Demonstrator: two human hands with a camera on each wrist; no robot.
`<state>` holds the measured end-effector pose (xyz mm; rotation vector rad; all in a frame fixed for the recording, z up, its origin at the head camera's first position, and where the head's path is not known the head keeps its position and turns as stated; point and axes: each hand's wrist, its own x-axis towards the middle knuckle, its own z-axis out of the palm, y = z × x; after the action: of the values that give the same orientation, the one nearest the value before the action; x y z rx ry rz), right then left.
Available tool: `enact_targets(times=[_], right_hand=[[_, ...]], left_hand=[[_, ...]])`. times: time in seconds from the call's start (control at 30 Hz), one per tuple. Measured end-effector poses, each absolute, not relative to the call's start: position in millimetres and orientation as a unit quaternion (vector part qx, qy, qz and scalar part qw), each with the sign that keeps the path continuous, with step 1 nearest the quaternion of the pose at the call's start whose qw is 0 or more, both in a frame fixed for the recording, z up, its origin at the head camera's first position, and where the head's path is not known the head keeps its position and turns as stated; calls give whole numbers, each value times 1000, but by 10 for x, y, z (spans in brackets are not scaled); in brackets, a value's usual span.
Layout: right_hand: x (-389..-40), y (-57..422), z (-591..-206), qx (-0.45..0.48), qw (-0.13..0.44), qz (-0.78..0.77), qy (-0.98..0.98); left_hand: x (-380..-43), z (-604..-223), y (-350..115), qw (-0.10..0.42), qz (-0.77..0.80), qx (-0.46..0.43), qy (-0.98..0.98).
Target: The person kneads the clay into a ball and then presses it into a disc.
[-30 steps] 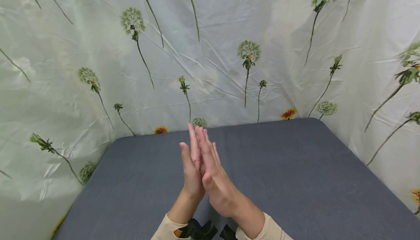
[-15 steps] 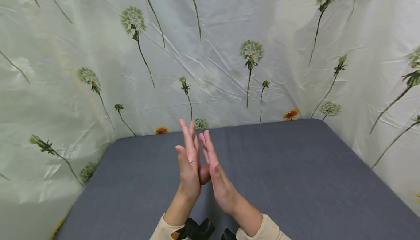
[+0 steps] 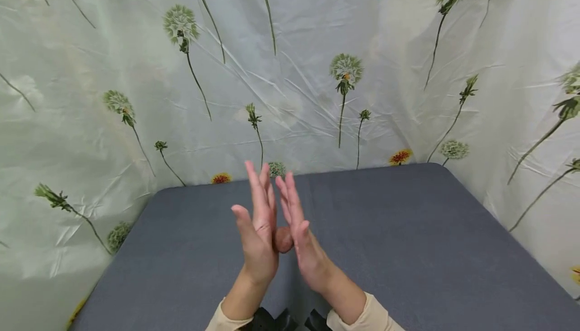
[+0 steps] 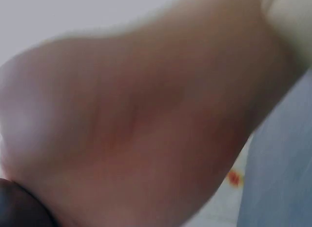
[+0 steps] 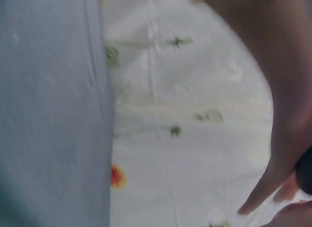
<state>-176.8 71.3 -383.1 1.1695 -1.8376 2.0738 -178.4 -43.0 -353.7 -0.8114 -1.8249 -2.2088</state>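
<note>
While both hands are standing upright, palm facing palm, a reddish-brown lump [image 3: 283, 240] is sitting btwn them, down at palm level rather than up by the fingertips. It's looking roundish, so no clear long axis; material can't tell. From the L hand [image 3: 262, 243] it's lying to the right, up against the palm; from the R hand [image 3: 310, 255] it's lying to the left, seemingly meeting that palm too, tho contact there is partly hidden. Neither hand is clearly nearer. By my read its support is depending on both palms at once, w/ the lump on the line joining them.

Both hands' fingers are pointing up, straight, not wrapping round it; the two sets of fingertips are standing a little apart, & each thumb is sticking up on the near side.

Hands + lump are looking held above the grey surface [image 3: 399, 240], a bit L of midway btwn its side edges, w/ fingertips overlapping its far edge in the head view. Flower-print cloth [image 3: 299, 69] is hanging beyond that edge. Both wrist views are blurring, & the lump isn't identifiable in either.
</note>
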Motion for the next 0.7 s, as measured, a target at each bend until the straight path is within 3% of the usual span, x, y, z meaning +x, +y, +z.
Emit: enact_targets(times=[0.23, 0.37, 0.57, 0.7], right_hand=[[-1688, 692, -3727, 428, 135, 650, -614], [-1828, 826, -3732, 382, 115, 677, -618], [-1896, 767, -3893, 389, 47, 689, -609], [-1745, 644, -3869, 439, 76, 647, -618]], left_hand=[[-1869, -3726, -381, 42, -731, -258, -630], [-1792, -3765, -246, 34, -719, -289, -631], [-1824, -3635, -374, 91, -720, -287, -625], [-1910, -3627, -467, 95, -748, -245, -610]])
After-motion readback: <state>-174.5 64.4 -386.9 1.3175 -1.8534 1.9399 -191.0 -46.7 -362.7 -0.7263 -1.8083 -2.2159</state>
